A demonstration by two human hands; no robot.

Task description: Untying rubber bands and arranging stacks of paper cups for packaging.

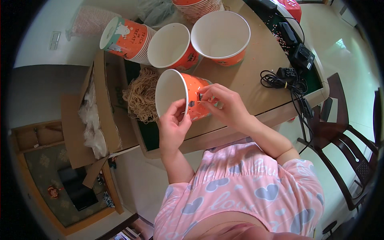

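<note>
An orange paper bucket (pixel 193 85) with a white inside lies tilted on its side near the table's front edge, its mouth facing left. My left hand (pixel 175 126) is closed on the lower part of its rim, thumb outside. My right hand (pixel 224 102) pinches close against the printed side of the bucket. A thin pale strand seems to show at those fingertips, but it is too small to be sure. Left of the bucket lies a loose heap of tan string (pixel 142 96). Behind it stand two more open buckets, a smaller one (pixel 170 46) and a wider one (pixel 221 34).
A nested stack of orange buckets (pixel 132 40) leans at the back left, with another stack (pixel 198 10) at the back. A cardboard box (pixel 105 120) holding plastic-wrapped white things stands left of the table. Black cables and adapters (pixel 286 80) lie at the right; dark chairs (pixel 340 138) stand beyond.
</note>
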